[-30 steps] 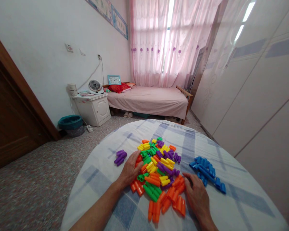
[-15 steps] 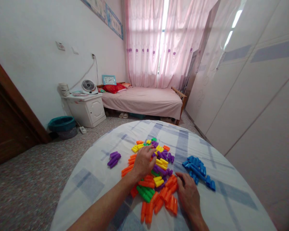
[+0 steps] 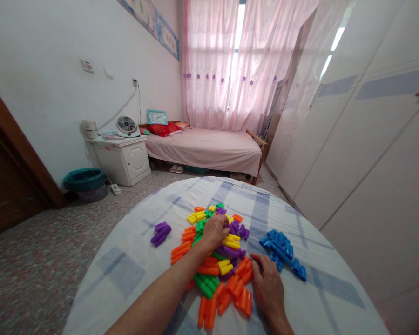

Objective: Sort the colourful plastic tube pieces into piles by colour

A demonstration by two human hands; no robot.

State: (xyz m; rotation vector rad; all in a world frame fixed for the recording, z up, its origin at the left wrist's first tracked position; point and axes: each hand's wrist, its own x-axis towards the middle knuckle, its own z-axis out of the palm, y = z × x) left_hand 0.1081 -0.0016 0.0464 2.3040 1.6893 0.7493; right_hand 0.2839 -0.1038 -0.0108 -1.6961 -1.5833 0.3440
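Note:
A mixed pile of plastic tube blocks [image 3: 216, 260] in orange, green, yellow and purple lies on a round table covered with a blue-checked cloth [image 3: 125, 274]. My left hand [image 3: 214, 231] reaches over the far middle of the pile, its fingers curled down onto purple and yellow pieces; what it grips is hidden. My right hand [image 3: 269, 288] rests on the cloth at the pile's right edge, fingers bent and touching orange blocks. A small group of purple blocks [image 3: 160, 233] lies apart to the left. A group of blue blocks [image 3: 282, 253] lies apart to the right.
Beyond the table are a pink-covered bed [image 3: 204, 149], a white bedside cabinet [image 3: 120, 158] with a fan [image 3: 126, 125], a teal basin [image 3: 84, 179] on the speckled floor, a wooden door at the left and white wardrobes [image 3: 352, 139] at the right.
My left hand has moved from the pile's left edge up and to the right, onto the far middle of the pile. My right hand has stayed beside the orange blocks. The camera shifted slightly.

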